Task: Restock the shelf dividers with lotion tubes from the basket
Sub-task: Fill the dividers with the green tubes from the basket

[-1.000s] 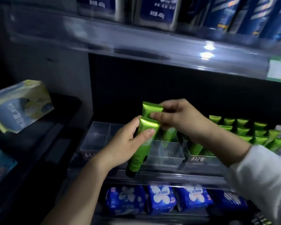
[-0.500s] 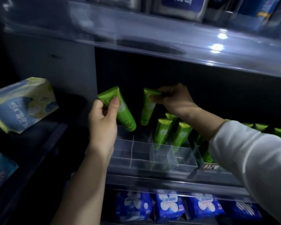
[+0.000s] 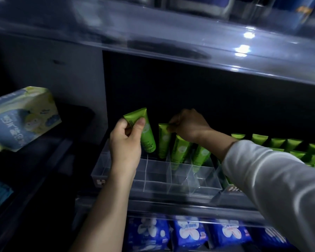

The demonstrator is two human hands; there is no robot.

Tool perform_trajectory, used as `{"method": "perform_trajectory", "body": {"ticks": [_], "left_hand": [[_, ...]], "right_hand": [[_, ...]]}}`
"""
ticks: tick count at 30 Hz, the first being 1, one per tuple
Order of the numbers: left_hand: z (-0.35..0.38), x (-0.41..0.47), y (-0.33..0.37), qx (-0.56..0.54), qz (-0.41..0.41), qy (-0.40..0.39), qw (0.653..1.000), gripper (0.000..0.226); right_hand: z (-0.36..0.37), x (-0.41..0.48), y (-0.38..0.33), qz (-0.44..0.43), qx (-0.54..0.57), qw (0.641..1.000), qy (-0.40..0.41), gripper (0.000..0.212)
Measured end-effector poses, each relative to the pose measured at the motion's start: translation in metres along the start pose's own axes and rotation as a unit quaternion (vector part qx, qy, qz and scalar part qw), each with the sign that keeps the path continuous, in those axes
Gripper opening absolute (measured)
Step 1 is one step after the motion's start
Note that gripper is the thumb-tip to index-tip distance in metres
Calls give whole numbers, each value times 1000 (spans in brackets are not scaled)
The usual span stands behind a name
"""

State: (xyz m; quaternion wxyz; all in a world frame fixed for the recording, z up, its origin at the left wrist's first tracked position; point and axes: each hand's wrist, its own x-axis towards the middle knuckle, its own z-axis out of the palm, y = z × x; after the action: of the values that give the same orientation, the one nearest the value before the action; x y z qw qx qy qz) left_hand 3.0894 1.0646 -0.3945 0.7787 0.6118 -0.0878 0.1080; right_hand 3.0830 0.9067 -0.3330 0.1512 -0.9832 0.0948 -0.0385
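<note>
Above the clear divider tray (image 3: 153,180), at its back left, my left hand (image 3: 125,142) grips 1 tilted lotion tube (image 3: 145,135), cap down. Just beside it, my right hand (image 3: 189,124) pinches the crimped top of a 2nd tube (image 3: 164,142), next to 2 standing tubes (image 3: 181,151). My white sleeve (image 3: 271,179) hides part of the stocked row (image 3: 280,142); blue packs (image 3: 185,231) lie below.

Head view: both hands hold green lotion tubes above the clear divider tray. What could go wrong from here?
1. The right hand pinches its green plastic tube only by the top edge; it could slip and knock the leaning green tubes beside it.
2. The left hand holds its tilted green tube above the clear plastic divider tray; lowered at that tilt, it may snag instead of dropping into a cell.
</note>
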Motion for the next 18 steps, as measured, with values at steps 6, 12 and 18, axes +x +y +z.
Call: {"method": "perform_trajectory", "body": {"ticks": [6,12,18], "left_hand": [[2,0,-2,1,-4,-12,1000,10],[7,-2,-7,0,-18,-37,999,11],[14,1,-13,25,-11,-52,998,11]], "right_hand": [[2,5,2,18,-22,1000,-10,20],[1,3,5,1,0,1000,-19,25],[-9,-11,4,-26,30,999,18,32]]}}
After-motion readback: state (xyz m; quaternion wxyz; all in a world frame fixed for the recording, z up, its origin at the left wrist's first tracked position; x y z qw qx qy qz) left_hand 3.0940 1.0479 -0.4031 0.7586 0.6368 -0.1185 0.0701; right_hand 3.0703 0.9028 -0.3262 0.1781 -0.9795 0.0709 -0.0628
